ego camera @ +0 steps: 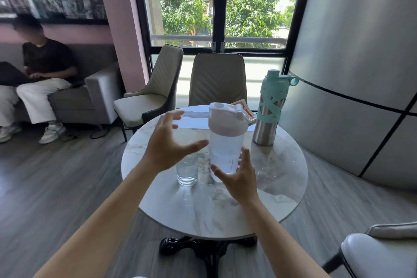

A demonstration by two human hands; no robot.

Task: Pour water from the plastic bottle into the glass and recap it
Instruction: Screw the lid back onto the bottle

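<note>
A translucent plastic bottle (226, 144) with a pale pink flip-top lid stands upright near the middle of the round marble table (225, 210), partly filled with water. To its left stands a clear glass (187, 170) holding some water. My left hand (168, 144) hovers above the glass, fingers spread, thumb pointing at the bottle without touching it. My right hand (242, 176) is low in front of the bottle's base, fingers apart and curled toward it, holding nothing. The lid looks closed.
A steel bottle with a teal cap and sleeve (270, 108) stands at the table's back right, beside a red-and-yellow packet (244, 108). Two beige chairs (217, 79) sit behind the table, a white chair (381, 253) at lower right. A person (42, 79) sits on a sofa at left.
</note>
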